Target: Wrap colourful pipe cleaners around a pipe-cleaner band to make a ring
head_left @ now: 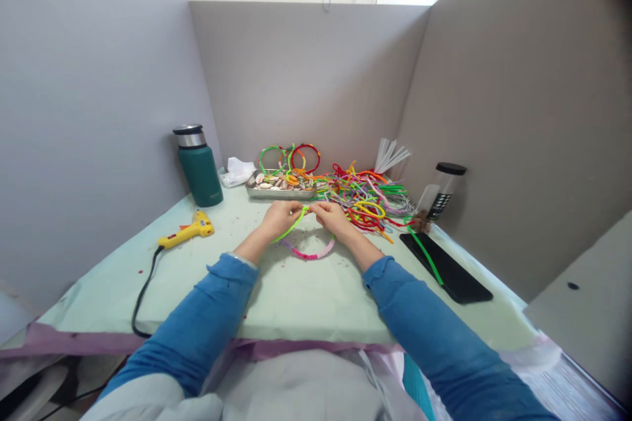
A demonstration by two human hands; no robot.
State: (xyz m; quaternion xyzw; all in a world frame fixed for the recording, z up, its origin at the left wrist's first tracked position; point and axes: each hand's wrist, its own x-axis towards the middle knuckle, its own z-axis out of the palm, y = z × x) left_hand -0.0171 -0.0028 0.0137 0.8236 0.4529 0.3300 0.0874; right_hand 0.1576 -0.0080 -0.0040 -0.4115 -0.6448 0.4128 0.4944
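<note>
Both hands meet over the middle of the table, fingertips almost touching. My left hand (pixel 282 218) pinches a yellow-green fuzzy stem (pixel 291 229), whose tail hangs down below the fingers. Closed around the same piece at its top is my right hand (pixel 330 217). A curved band in pink, magenta and purple (pixel 307 256) hangs beneath the hands and forms the lower part of a ring. Where the green stem joins the ring is hidden by the fingers.
Behind the hands lie a metal tray (pixel 281 195) of shells, finished rings (pixel 306 156) and piled colored stems (pixel 365 194). A yellow glue gun (pixel 186 232) and green bottle (pixel 200 171) stand left; a black phone-like slab (pixel 457 273) and clear bottle (pixel 442 191) are right.
</note>
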